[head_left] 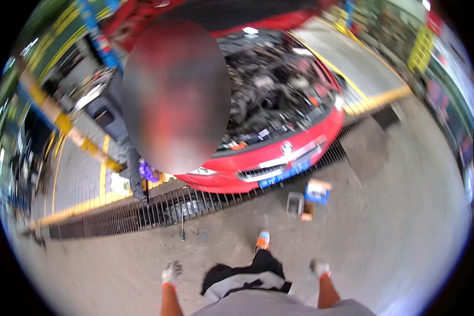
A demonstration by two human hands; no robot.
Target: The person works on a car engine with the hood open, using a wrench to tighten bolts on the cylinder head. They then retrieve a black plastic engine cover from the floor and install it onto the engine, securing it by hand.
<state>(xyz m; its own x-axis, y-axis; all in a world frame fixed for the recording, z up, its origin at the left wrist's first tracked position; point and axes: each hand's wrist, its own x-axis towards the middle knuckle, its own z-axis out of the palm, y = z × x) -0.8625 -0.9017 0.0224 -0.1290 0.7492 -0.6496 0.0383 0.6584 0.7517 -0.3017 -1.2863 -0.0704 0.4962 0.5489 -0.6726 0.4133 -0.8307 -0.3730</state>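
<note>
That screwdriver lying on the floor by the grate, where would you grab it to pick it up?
By the dark green handle end of the screwdriver, which lies nearest the person. It lies flat on the concrete, pointing toward the drain grate, so coming from above with the left hand, the closer one, and pinching across the handle seems easiest.

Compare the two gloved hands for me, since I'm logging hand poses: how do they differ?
The left hand is held further forward, its fingers spread and plain to see; the right hand hangs lower and blurred, its fingers hard to make out. The left is nearer the screwdriver on the floor, the right nearer the small boxes. Both wear pale gloves with orange cuffs and hold nothing.
</note>
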